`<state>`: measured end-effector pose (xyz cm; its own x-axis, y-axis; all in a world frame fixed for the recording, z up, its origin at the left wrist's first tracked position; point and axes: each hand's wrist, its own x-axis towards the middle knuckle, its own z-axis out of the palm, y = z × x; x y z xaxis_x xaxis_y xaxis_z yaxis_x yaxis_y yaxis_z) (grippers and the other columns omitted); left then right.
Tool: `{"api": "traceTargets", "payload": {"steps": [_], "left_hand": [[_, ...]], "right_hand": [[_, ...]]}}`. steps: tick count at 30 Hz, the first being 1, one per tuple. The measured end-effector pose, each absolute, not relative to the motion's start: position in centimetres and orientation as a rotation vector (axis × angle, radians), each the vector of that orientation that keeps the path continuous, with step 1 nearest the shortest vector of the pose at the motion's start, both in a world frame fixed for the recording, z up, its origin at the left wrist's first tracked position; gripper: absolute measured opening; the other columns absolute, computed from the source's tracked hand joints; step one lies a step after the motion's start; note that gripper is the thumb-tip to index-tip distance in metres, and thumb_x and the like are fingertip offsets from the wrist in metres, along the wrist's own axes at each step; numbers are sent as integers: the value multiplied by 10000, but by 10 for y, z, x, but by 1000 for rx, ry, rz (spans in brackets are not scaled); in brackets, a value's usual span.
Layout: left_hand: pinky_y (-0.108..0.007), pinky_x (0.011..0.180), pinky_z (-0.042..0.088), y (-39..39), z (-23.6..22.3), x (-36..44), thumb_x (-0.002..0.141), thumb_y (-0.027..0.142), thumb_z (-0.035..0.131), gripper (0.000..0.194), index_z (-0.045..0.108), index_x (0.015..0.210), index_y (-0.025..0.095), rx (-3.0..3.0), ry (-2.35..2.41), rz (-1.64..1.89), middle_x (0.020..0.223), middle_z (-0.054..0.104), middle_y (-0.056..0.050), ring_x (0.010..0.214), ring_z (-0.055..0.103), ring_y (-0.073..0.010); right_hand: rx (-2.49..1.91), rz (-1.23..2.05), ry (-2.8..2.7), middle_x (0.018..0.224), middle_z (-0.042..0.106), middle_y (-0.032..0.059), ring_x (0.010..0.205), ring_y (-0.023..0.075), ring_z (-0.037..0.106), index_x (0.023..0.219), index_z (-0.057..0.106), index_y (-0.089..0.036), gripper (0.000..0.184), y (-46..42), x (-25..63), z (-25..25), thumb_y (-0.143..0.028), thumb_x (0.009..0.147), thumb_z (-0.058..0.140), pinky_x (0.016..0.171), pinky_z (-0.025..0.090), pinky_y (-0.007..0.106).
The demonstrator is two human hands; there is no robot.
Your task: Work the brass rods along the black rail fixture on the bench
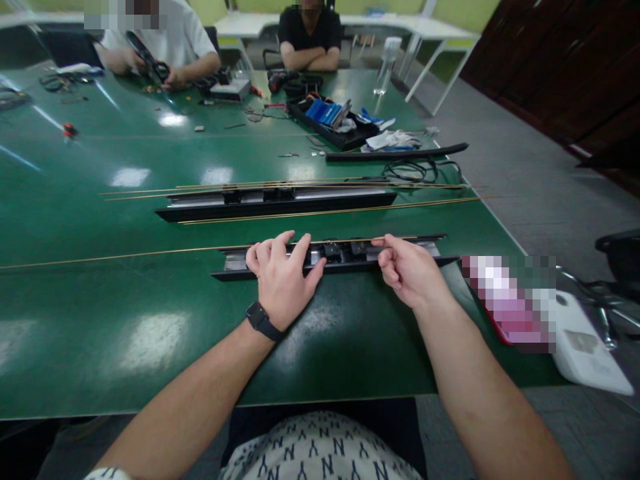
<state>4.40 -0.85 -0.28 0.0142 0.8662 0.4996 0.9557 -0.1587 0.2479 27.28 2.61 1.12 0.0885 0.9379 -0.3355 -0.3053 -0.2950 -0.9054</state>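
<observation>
In front of me on the green table lies a black channel-shaped rail (pixel 345 265) with a silvery inside and small black blocks set in it. A long, thin brass-coloured rod (pixel 150 254) runs along the rail's far side and extends far out to the left. My left hand (pixel 285 267), with a watch at the wrist, rests across the left half of the rail, its fingers spread. My right hand (pixel 406 267) is closed, thumb and index finger pinching the rod over the rail's right half. The fingertips partly hide the rod there.
Beyond lies a second black rail (pixel 280 208) with several thin rods. Farther back are a black tray (pixel 345 137) of blue packets, a black strip (pixel 395 155) and coiled cable (pixel 410 171). A phone (pixel 587 343) overhangs the right edge. Two people (pixel 310 40) sit opposite.
</observation>
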Motion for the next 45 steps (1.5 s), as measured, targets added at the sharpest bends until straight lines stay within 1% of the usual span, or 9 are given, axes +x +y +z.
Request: {"api": "traceTargets", "payload": {"steps": [2, 6, 10, 15, 17, 24, 31, 38, 45], "left_hand": [[-593, 1096, 308, -8, -3, 44, 928, 504, 659, 435, 705, 1300, 282, -2132, -1919, -842, 1401, 622, -137, 1274, 509, -381], [-583, 1159, 266, -8, -4, 44, 944, 475, 645, 426, 687, 1316, 272, -2196, -1897, -855, 1422, 605, -148, 1380, 470, -362], [-573, 1175, 262, -7, -4, 44, 956, 461, 637, 412, 666, 1324, 281, -2224, -1890, -866, 1416, 617, -139, 1390, 486, -344], [-567, 1184, 260, -6, -4, 44, 964, 436, 638, 262, 716, 1149, 267, -2256, -1868, -880, 1395, 630, -127, 1384, 503, -321], [-575, 1182, 256, -6, -5, 44, 973, 435, 626, 244, 731, 1114, 266, -2266, -1851, -871, 1404, 626, -128, 1391, 500, -324], [-618, 1181, 226, -5, -10, 45, 1002, 435, 575, 291, 749, 1203, 317, -2289, -1808, -835, 1455, 615, -119, 1416, 476, -346], [-637, 1172, 224, -4, -11, 45, 1011, 446, 560, 301, 756, 1208, 330, -2293, -1817, -806, 1472, 606, -113, 1409, 475, -354], [-636, 1182, 217, -5, -10, 46, 1014, 443, 554, 305, 757, 1210, 326, -2291, -1810, -792, 1462, 610, -114, 1405, 477, -351], [-633, 1189, 214, -4, -11, 45, 1017, 449, 549, 307, 752, 1211, 324, -2288, -1804, -787, 1452, 615, -108, 1403, 480, -343]], "right_hand": [[-1276, 1452, -713, 523, 592, -17, 296, 59, 369, 920, 685, -130, 191, 26, 273, 11, -316, 947, 656, 277, 194, 175], [-1280, 1445, -703, 523, 589, -15, 290, 59, 371, 920, 688, -122, 187, 27, 272, 11, -299, 958, 641, 274, 196, 170], [-1277, 1448, -698, 530, 592, -13, 288, 60, 374, 933, 688, -120, 182, 26, 272, 12, -286, 970, 624, 274, 198, 170], [-1278, 1450, -699, 523, 593, -14, 289, 60, 374, 927, 689, -120, 186, 26, 272, 12, -282, 972, 611, 273, 200, 171], [-1279, 1448, -704, 520, 592, -16, 286, 59, 369, 923, 688, -122, 186, 27, 272, 11, -289, 967, 618, 272, 198, 171], [-1262, 1439, -731, 536, 595, -14, 289, 57, 375, 937, 699, -117, 189, 27, 274, 7, -293, 966, 634, 277, 199, 170], [-1274, 1441, -745, 535, 590, -14, 288, 55, 374, 940, 702, -110, 199, 26, 272, 9, -276, 991, 604, 277, 202, 168], [-1275, 1460, -777, 544, 600, -7, 293, 53, 378, 953, 709, -104, 216, 26, 273, 8, -306, 976, 637, 274, 202, 169], [-1277, 1434, -716, 524, 598, -10, 276, 64, 378, 929, 685, -121, 212, 28, 273, 7, -307, 986, 600, 268, 196, 178]]}}
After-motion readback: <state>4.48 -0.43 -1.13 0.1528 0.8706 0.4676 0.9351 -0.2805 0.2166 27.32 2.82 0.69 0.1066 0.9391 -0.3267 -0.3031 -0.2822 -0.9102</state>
